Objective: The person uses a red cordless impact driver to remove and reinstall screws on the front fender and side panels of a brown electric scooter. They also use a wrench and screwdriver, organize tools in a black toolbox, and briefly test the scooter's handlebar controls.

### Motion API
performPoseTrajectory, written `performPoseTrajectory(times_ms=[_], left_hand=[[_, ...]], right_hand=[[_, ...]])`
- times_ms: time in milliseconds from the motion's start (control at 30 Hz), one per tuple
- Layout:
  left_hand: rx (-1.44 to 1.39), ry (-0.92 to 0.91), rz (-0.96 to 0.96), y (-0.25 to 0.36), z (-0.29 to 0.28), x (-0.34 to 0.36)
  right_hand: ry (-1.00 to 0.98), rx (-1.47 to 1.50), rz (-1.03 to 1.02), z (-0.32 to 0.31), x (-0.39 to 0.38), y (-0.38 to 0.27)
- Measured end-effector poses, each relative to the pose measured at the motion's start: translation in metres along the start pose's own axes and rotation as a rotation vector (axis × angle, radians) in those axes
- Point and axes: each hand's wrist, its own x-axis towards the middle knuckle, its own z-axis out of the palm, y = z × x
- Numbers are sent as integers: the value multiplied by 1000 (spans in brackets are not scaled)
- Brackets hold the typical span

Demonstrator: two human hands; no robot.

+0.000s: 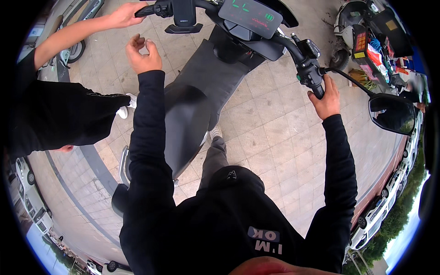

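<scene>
A dark electric scooter [183, 119] stands in front of me, with a lit display [246, 16] between its handlebars. My right hand [326, 101] is wrapped round the right handlebar grip [317, 90], below the black switch housing [308, 72]. My left hand [145, 57] hangs open in the air left of the seat, fingers loosely curved and holding nothing. Above it, another person's hand [123, 16] grips the left handlebar end [144, 11], beside a black phone-shaped holder [184, 13]. A round-cornered mirror [391, 113] sticks out right of my right hand.
The other person [59, 119], in black, stands close on my left. A parked two-wheeler [73, 49] is behind them. At upper right is another scooter [343, 23] with a loaded crate [371, 57]. Parked cars line both sides [32, 197] of the tiled pavement [270, 123].
</scene>
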Motion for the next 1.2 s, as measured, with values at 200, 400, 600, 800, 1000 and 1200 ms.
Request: performPoseTrajectory(times_ms=[200, 400, 600, 800, 1000, 1200], left_hand=[[414, -581, 692, 0, 30, 122], [491, -868, 593, -36, 68, 168], [557, -953, 579, -68, 95, 199], [621, -965, 474, -54, 100, 184], [317, -801, 729, -53, 109, 198], [553, -825, 718, -91, 117, 205]], right_hand=[[-90, -109, 5, -14, 4, -15], [-69, -76, 22, -10, 3, -10], [-69, -18, 62, -7, 4, -13], [70, 47, 62, -9, -5, -15], [-275, 478, 151, -8, 6, 0], [-188, 99, 263, -1, -2, -15]])
